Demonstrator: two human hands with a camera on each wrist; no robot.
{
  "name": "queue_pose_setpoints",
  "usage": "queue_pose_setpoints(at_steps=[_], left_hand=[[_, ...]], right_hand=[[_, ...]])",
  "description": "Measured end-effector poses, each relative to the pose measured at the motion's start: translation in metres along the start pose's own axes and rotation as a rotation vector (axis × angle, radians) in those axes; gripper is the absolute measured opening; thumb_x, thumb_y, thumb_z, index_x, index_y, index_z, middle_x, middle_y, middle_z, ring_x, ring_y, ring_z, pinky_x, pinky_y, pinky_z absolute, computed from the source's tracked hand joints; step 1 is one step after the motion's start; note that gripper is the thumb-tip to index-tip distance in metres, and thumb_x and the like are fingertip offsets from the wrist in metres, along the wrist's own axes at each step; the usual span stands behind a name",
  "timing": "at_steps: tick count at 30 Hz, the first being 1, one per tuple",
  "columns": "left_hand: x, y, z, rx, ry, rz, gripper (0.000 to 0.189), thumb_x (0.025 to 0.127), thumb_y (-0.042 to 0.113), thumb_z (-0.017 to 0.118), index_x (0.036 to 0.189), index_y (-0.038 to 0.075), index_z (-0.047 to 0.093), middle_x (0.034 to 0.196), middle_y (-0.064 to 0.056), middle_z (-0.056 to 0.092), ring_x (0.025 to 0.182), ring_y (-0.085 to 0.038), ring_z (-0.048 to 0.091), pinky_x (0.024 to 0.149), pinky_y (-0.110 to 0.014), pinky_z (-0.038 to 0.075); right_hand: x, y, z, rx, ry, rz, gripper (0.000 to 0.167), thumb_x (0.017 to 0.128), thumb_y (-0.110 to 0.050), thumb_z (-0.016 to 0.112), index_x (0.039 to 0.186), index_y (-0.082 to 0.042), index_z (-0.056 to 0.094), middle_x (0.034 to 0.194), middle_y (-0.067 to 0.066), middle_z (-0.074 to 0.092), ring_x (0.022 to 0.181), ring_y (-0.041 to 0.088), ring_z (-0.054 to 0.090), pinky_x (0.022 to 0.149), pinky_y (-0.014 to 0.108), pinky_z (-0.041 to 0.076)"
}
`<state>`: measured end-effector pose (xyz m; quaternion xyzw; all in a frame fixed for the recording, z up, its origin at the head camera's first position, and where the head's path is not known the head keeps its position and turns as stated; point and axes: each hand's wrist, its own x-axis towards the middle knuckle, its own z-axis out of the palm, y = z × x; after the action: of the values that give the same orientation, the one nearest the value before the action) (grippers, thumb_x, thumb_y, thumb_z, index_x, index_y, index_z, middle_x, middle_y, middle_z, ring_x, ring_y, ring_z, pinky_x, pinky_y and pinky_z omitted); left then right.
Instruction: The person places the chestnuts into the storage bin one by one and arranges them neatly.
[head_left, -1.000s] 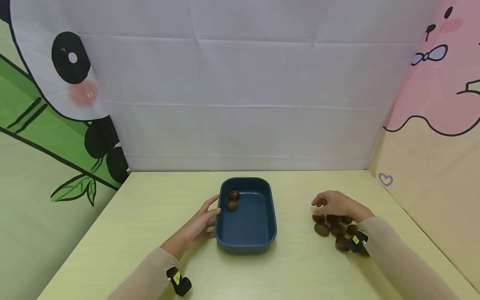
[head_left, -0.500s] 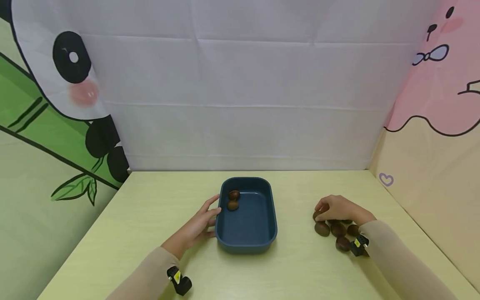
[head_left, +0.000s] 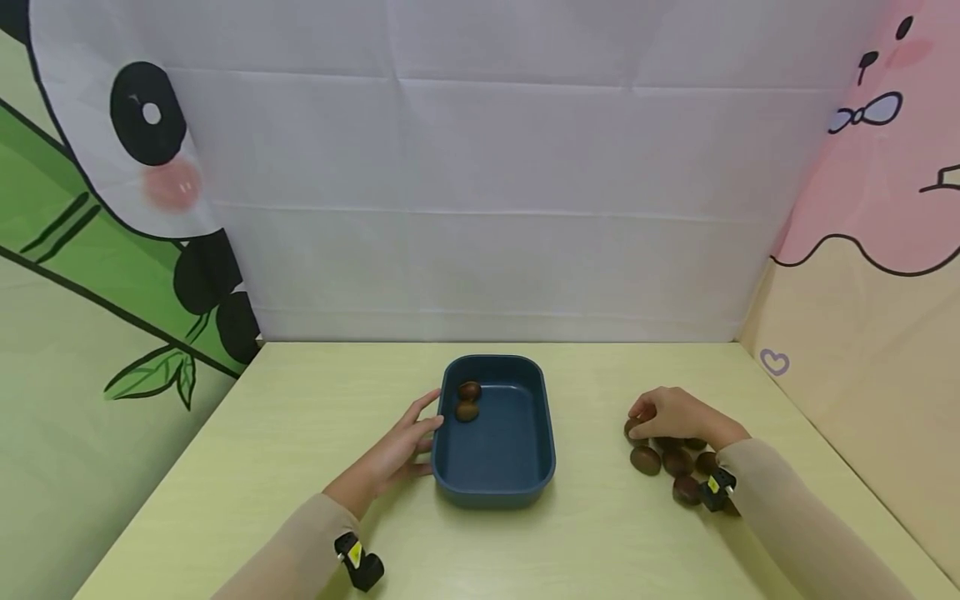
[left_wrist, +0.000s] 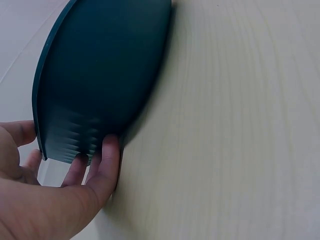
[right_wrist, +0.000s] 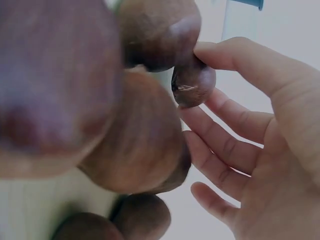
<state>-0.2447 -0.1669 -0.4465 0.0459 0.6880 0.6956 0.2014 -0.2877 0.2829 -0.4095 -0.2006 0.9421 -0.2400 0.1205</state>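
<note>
My left hand rests its fingers against the left wall of a dark blue rectangular bin; in the left wrist view, fingertips touch the bin wall. Two brown chestnuts lie in the bin near its left wall. To the right, my right hand reaches over a cluster of chestnuts on the table. It pinches one chestnut between thumb and fingers at the cluster's far left edge. The hand and sleeve cover part of the cluster.
The pale wood-look table meets a white cloth backdrop at its far edge. Printed panels stand on both sides, a panda and bamboo on the left, a pink figure on the right. Table surface lies between bin and chestnuts.
My right hand has come down from above the chestnuts, and its thumb and fingers have taken hold of one. The left hand and bin stay in place.
</note>
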Motion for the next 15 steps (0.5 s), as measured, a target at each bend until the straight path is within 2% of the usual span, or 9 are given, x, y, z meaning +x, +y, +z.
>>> queue_pose_setpoints(at_steps=[6, 15], left_hand=[[-0.001, 0.001, 0.001, -0.004, 0.012, -0.003, 0.061, 0.107, 0.031, 0.046, 0.16, 0.033, 0.016, 0.154, -0.022, 0.038, 0.131, -0.038, 0.051, 0.093, -0.053, 0.049], [-0.001, 0.001, 0.001, -0.03, -0.023, 0.007, 0.063, 0.107, 0.033, 0.048, 0.16, 0.034, 0.014, 0.152, -0.023, 0.04, 0.126, -0.036, 0.056, 0.094, -0.052, 0.049]], right_hand=[[0.003, -0.008, -0.005, 0.012, 0.036, -0.012, 0.033, 0.087, -0.03, 0.078, 0.109, -0.006, 0.071, 0.096, -0.001, 0.067, 0.09, 0.019, 0.06, 0.084, 0.045, 0.049], [0.012, -0.035, -0.013, 0.019, 0.128, -0.071, 0.033, 0.089, -0.029, 0.076, 0.112, -0.006, 0.07, 0.097, -0.001, 0.069, 0.091, 0.019, 0.065, 0.081, 0.041, 0.052]])
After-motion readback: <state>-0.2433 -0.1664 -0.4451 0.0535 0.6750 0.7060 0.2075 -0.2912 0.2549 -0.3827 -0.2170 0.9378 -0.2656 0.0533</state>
